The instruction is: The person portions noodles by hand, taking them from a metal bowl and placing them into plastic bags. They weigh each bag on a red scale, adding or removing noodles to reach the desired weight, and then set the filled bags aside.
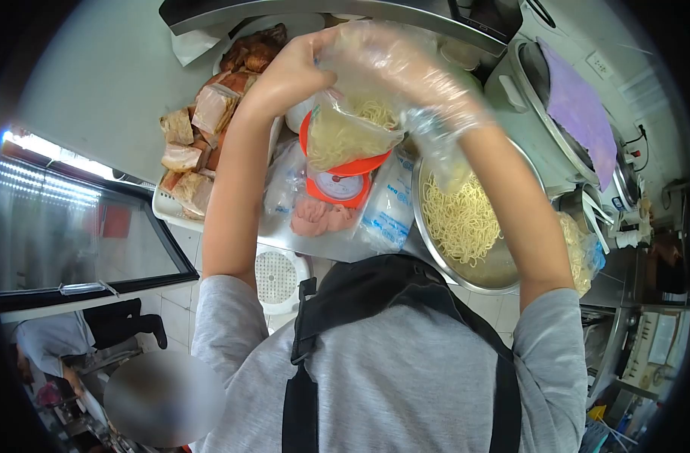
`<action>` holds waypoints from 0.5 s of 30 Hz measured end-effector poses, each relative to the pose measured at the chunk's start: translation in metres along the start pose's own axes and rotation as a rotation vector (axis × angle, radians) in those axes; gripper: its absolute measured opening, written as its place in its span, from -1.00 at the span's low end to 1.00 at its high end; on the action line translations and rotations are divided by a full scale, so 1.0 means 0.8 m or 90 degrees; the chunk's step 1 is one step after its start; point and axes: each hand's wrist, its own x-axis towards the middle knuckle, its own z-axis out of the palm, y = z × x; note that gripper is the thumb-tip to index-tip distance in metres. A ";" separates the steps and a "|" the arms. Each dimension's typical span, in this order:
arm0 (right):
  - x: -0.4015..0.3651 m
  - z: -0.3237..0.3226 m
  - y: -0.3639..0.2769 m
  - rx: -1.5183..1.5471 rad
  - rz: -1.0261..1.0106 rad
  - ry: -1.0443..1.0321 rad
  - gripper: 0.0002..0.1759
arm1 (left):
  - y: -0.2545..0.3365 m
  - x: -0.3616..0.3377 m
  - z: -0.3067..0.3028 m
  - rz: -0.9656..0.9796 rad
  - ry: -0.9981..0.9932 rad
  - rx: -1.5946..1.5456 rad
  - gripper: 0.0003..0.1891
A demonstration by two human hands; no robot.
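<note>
bare left hand (296,74) gripping the top of a noodle bag (343,138), gloved right hand (419,74) close beside it, blurred, its grip unclear, bag just below both hands, over a red scale (345,186)

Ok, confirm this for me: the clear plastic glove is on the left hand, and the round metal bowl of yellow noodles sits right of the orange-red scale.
No: the head view shows the clear plastic glove on the right hand, not the left hand. The round metal bowl of yellow noodles does sit right of the orange-red scale.
</note>
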 end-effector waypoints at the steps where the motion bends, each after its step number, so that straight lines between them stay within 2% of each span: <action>1: 0.002 0.009 0.013 -0.229 0.059 -0.072 -0.53 | -0.006 -0.002 0.000 0.043 0.003 0.003 -0.18; 3: 0.002 0.034 0.057 -0.500 0.052 -0.156 -0.48 | -0.020 -0.004 0.001 0.096 -0.009 0.020 -0.18; 6: 0.004 0.024 0.035 -0.604 0.170 -0.291 -0.52 | -0.038 -0.004 0.001 0.140 -0.014 0.080 -0.14; 9: 0.023 0.009 0.029 -0.761 0.124 -0.344 -0.54 | -0.011 -0.016 -0.009 0.093 0.021 -0.006 -0.16; 12: 0.041 -0.015 0.009 -0.739 0.043 -0.141 -0.61 | -0.006 -0.020 -0.020 0.097 0.053 -0.044 -0.21; 15: 0.043 -0.031 -0.044 -0.565 0.026 -0.115 -0.64 | -0.027 -0.013 -0.028 0.083 0.047 -0.054 -0.26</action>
